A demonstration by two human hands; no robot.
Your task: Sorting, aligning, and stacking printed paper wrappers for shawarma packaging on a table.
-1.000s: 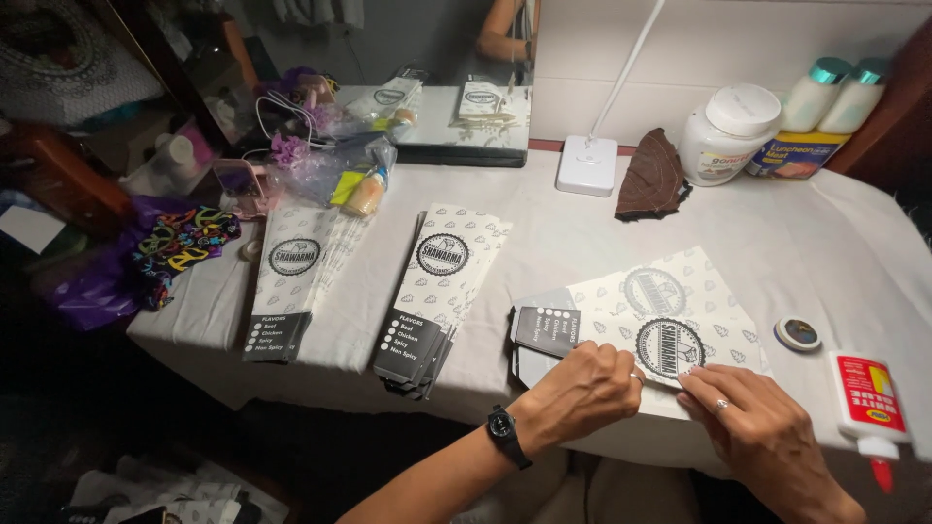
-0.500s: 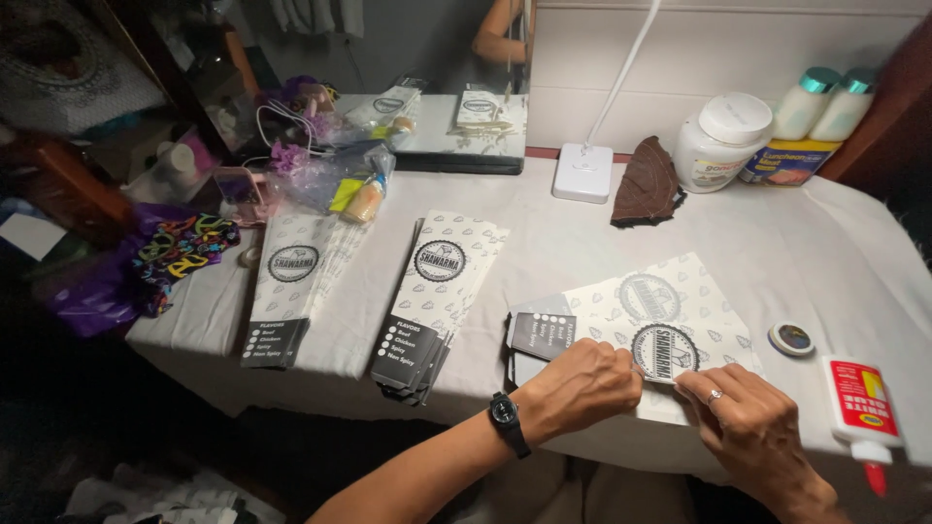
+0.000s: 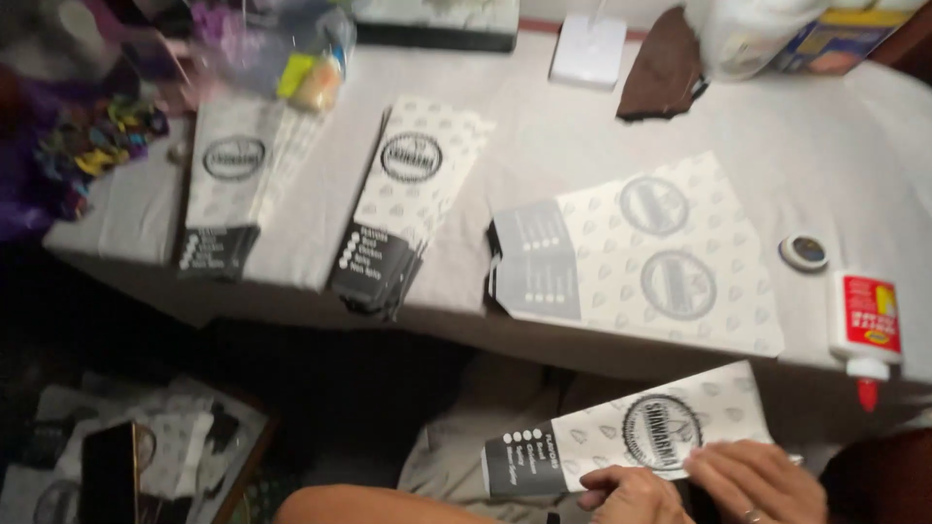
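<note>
**Inspector:** Where was the sleeve [image 3: 621,442] when you logged it?

**Assistant:** Below the tabletop [image 3: 544,126] edge, over the person's lap, lying flat and slightly tilted. It was a patterned paper sleeve with a round emblem and a dark end panel pointing left.

**Inspector:** And the hands?

**Assistant:** The left hand [image 3: 631,493] was closed down on the lower edge near the middle, fingers curled and pinching the paper. The right hand [image 3: 757,480], with a ring on one finger, lay over the right part, fingers pressed together on the sheet. The frame was blurred, so I could not tell exactly how the fingertips were set.

**Inspector:** Your judgement on handling it well?

**Assistant:** Thin paper creases easily. I judged that both hands should keep it flat and aligned along the long edge, pressing evenly rather than at one spot.

**Inspector:** Surroundings?

**Assistant:** Directly above on the tabletop lay a flat sheet [image 3: 641,257] of the same pattern. Right of it sat a small round tin [image 3: 804,252] and a glue bottle [image 3: 864,325] with a red tip hanging over the edge. Further left were two stacks [image 3: 408,204] of finished sleeves, and a brown cloth [image 3: 665,73] lay at the back.
</note>
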